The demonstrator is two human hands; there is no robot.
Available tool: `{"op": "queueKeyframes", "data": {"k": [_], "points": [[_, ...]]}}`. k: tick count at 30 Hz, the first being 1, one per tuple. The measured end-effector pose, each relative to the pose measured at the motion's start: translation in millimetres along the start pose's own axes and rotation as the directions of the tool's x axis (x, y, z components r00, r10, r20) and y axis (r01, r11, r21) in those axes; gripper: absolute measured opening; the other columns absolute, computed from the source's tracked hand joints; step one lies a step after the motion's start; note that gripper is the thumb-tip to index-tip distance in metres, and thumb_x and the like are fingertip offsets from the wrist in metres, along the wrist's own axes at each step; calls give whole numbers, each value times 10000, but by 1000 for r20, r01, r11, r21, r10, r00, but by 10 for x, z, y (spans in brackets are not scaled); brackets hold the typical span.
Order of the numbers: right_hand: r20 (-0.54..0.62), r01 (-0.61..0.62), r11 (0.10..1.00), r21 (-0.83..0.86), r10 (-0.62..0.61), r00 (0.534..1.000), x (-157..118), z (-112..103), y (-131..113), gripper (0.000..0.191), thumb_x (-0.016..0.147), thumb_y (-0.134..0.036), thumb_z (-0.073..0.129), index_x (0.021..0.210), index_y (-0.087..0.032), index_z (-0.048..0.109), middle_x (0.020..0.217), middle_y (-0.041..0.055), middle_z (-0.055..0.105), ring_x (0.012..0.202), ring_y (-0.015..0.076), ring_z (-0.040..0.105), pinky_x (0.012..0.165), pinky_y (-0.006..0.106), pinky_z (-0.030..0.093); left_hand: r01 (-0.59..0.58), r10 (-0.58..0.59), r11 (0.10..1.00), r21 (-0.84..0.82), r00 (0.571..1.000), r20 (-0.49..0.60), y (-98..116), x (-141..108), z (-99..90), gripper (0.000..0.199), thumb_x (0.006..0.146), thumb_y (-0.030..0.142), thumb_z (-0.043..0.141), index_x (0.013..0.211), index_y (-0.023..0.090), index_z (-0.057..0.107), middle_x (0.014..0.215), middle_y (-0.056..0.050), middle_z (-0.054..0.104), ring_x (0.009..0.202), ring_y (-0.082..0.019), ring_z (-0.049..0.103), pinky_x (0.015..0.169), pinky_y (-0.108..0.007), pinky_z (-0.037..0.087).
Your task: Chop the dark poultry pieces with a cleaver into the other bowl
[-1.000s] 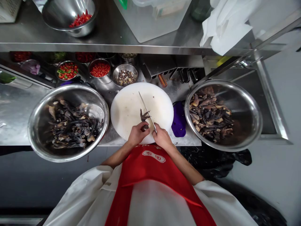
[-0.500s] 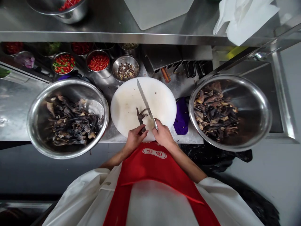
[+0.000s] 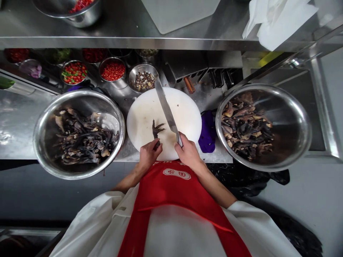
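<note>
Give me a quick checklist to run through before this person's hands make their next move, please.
1. Knife held in the right hand: ok, fingers closed around the handle.
2. Dark clawed foot held in the left hand: ok, gripped near its lower end, toes pointing away from the body.
3. Left fingers away from the blade: ok, a gap shows between them.
4. Blade lifted off the cutting board: cannot tell from this overhead angle.
5. Cutting board free of loose scraps: not ok, a small dark bit lies right of the blade.
6. Cutting board secured against slipping: cannot tell, its underside is hidden.
</note>
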State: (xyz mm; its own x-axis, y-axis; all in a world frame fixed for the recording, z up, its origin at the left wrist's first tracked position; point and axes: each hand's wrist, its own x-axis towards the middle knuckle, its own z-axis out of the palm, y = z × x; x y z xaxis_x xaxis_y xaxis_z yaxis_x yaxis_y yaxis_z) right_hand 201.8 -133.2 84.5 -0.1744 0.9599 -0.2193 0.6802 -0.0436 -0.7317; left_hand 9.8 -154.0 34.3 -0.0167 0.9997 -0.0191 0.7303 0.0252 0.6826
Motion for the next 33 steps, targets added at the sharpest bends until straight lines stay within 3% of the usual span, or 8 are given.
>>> {"op": "queueKeyframes", "data": {"k": [4,9,12,17,21,23,26,33], "points": [[59,1,1000,-19,0,998,15,99,18,487,899,-301,415,1377,-206,419,1066,68,699,919,240,664,788,318,507,8,-8,1000,2,1000,-4,23,0,-9,288,837,335,586,1050,186,710,753,-15,713,630,-105,629,662,-194,483],[240,-67,977,-205,116,964,139,350,72,464,884,-218,406,1345,-172,441,988,99,713,882,250,673,773,310,481,2,-2,999,-38,1000,6,53,3,7,301,830,330,594,1055,167,707,738,-25,707,614,-104,624,678,-202,497],[252,-57,967,-248,122,960,203,437,61,473,881,-202,408,1352,-166,421,984,106,711,888,254,672,764,306,473,18,-15,998,-63,999,35,89,-47,3,305,824,338,588,1045,165,708,737,-26,703,608,-104,617,673,-207,497],[236,-47,975,-217,99,967,213,393,139,484,869,-203,427,1352,-179,434,977,90,712,868,232,668,762,288,471,135,-133,985,-110,991,27,79,-94,-118,296,812,353,583,1027,190,705,652,12,650,553,-92,564,626,-200,468],[285,-137,985,-109,163,945,232,213,366,383,871,-237,410,1225,-207,551,755,15,697,631,178,636,631,248,474,248,-252,955,-164,968,1,-26,37,-307,288,817,366,558,989,181,696,541,41,543,493,-90,488,545,-198,406],[239,-147,985,-92,165,957,261,117,456,367,860,-243,415,1187,-212,578,753,10,693,630,175,630,627,245,471,279,-281,940,-199,960,18,-90,159,-392,289,826,377,539,967,171,685,519,45,502,478,-96,459,502,-205,365],[125,-98,988,-120,112,986,297,22,473,399,835,-250,443,1210,-219,576,901,35,707,766,201,651,697,264,475,242,-231,947,-210,970,79,-182,383,-460,320,856,410,499,979,162,660,585,26,541,526,-109,483,522,-216,366],[54,65,995,-80,-60,997,347,-9,175,472,859,-276,439,1324,-220,495,1009,41,701,916,231,652,811,302,472,88,-65,992,-87,970,235,-295,839,-509,351,896,465,449,1001,177,619,810,-34,653,738,-156,583,684,-245,426]]}}
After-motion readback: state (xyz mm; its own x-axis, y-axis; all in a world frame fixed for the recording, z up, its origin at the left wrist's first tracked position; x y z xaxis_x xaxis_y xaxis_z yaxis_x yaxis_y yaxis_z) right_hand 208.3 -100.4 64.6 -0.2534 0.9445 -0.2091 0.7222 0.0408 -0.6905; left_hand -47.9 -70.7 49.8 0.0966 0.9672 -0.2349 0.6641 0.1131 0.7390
